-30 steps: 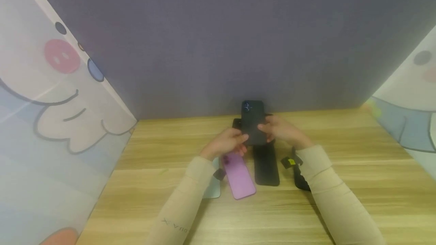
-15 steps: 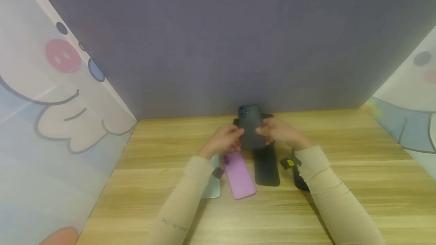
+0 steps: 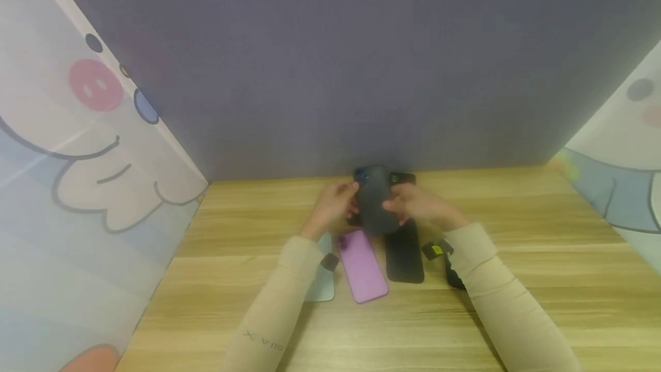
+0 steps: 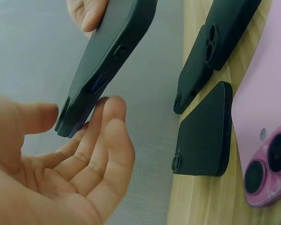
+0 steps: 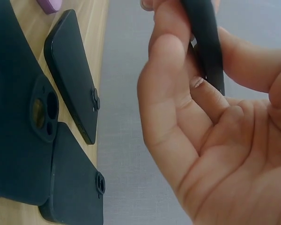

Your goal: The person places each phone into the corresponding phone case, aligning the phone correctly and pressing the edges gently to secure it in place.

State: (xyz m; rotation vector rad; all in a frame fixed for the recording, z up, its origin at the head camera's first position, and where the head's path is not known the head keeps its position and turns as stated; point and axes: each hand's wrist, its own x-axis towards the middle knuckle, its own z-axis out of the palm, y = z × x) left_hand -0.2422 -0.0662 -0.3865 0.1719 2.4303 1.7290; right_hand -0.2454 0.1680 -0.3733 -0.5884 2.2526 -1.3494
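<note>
Both hands hold a dark phone in a black case (image 3: 377, 202) near the back wall, its camera end at upper left. My left hand (image 3: 330, 205) has its thumb at the camera corner and its fingers beneath; in the left wrist view, blue shows at the edge opening of the cased phone (image 4: 107, 56). The right hand (image 3: 426, 206) pinches the other edge, thumb on the back; its fingers (image 5: 166, 79) curl under in the right wrist view. Below lie a purple phone (image 3: 363, 266), a black phone (image 3: 404, 254) and a pale blue phone (image 3: 322, 286) partly under the left sleeve.
Another black phone (image 3: 403, 178) lies at the back, partly hidden by the right hand. A further black object (image 3: 454, 274) sits partly under the right sleeve. Behind the wooden table (image 3: 248, 217) rises a grey wall (image 3: 330, 73); patterned panels (image 3: 46, 188) flank it.
The cased phone has moved down and to the left, tilting further. The left thumb has shifted up toward the camera corner, and the right hand has followed slightly left. The lying phones stay put.
</note>
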